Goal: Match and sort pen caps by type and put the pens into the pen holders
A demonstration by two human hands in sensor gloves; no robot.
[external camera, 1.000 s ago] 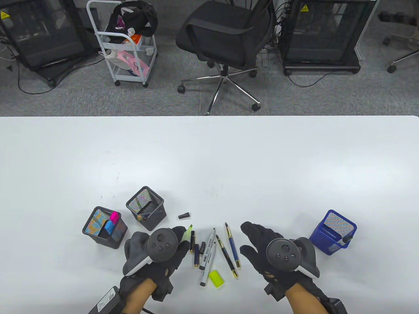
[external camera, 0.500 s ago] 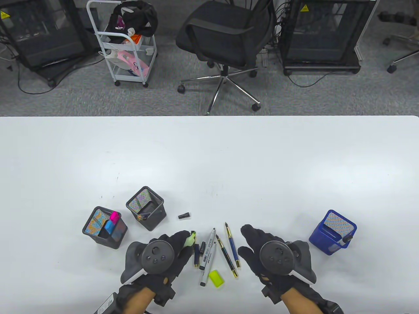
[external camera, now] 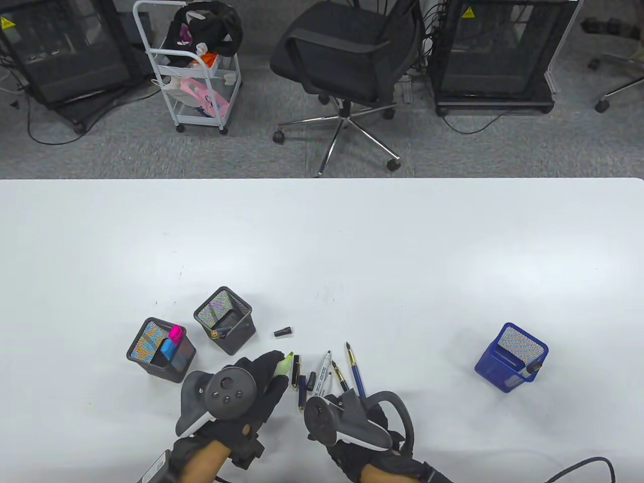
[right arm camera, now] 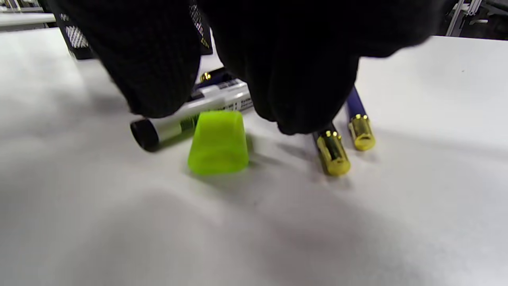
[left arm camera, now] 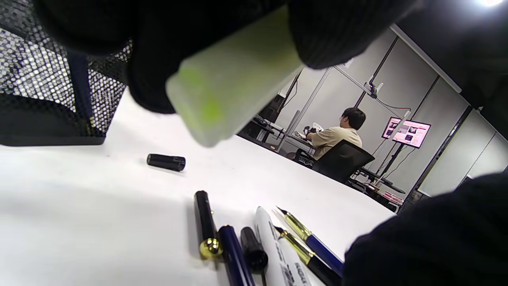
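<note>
Highlighter [left arm camera: 234, 79], pale green and uncapped, is pinched between the curled fingers [left arm camera: 337, 31] of the left hand [external camera: 254, 387]; only its tip end shows past the glove in the table view [external camera: 283, 363]. Its barrel is hidden inside the grip.

The right hand [external camera: 352, 417] hangs over the near ends of the loose pens, with its tracker covering them from above. In the right wrist view two gloved fingertips [right arm camera: 158, 75] point down just above the green cap [right arm camera: 218, 142], thumb and finger apart; whether either touches the cap cannot be told. The cap is hidden in the table view.

The right wrist view alone shows the cap lying on the table [external camera: 402, 261], beside the black end of the white marker [right arm camera: 186, 113] and near the gold ends of two fountain pens [right arm camera: 332, 153].

The left wrist view shows a small black cap [left arm camera: 166, 162] lying apart, and a black mesh holder [left arm camera: 51, 99] cut off at the edge.
</note>
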